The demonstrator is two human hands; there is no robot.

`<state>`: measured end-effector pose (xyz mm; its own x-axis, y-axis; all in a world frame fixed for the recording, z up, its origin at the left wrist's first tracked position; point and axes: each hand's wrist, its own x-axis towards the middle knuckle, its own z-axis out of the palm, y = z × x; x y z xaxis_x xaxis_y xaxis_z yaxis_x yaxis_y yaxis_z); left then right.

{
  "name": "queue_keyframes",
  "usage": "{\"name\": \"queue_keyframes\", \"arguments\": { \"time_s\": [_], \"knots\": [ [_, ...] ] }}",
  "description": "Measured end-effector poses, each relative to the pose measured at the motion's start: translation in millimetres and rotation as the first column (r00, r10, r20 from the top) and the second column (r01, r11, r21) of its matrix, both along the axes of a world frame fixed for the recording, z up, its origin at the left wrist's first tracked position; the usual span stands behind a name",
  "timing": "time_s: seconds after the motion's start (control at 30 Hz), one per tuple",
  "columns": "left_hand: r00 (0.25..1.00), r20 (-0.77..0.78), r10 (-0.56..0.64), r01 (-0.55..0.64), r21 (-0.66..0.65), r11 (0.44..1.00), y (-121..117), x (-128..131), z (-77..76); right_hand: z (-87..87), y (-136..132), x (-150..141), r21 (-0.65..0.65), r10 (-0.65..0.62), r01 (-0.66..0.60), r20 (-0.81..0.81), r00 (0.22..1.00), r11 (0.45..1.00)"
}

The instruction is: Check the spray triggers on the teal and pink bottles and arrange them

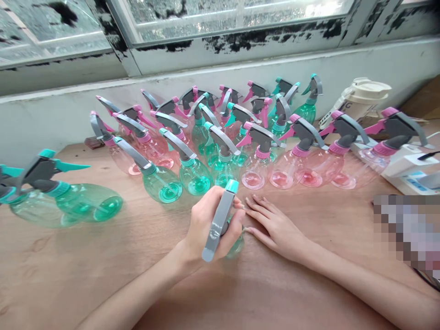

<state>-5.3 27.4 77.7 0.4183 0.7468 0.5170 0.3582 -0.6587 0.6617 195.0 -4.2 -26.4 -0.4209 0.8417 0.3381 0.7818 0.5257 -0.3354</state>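
Observation:
My left hand [210, 224] is closed round the neck of a green spray bottle [220, 220] with a grey trigger head and teal nozzle. The bottle's body is mostly hidden under the hand. Flat on the wood, just right of that bottle, lies my right hand [275, 224], fingers stretched out and holding nothing. Its fingertips come close to the held bottle; whether they touch it I cannot tell. Behind both hands stand a green spray bottle [224, 172], another green spray bottle [195, 176] and a pink spray bottle [252, 176].
Several pink and green spray bottles fill the table [144, 256] along the wall. Two green spray bottles stand apart at left, one being this nearer bottle [82, 201]. At right are a cream lidded cup [364, 98], a white power strip [409, 167] and a blurred-out patch [409, 229].

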Motion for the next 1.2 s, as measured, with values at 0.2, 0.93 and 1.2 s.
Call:
{"name": "queue_keyframes", "arguments": {
  "time_s": [0.2,0.93,1.2],
  "knots": [
    [0.999,-0.035,-0.034,0.035,0.01,0.999,0,-1,4.4,-0.5,0,0,0.001,-0.004,0.004,0.003,1.0,1.0],
    [0.975,-0.021,0.221,-0.221,-0.044,0.974,-34,-25,-23.2,-7.3,-1,1,0.026,0.007,-0.007,0.01,1.0,1.0],
    [0.717,-0.151,0.681,-0.695,-0.076,0.715,-45,-130,-1.1,-17.7,0,5,0.059,0.027,-0.028,0.015,1.0,0.998]
  ]
}}
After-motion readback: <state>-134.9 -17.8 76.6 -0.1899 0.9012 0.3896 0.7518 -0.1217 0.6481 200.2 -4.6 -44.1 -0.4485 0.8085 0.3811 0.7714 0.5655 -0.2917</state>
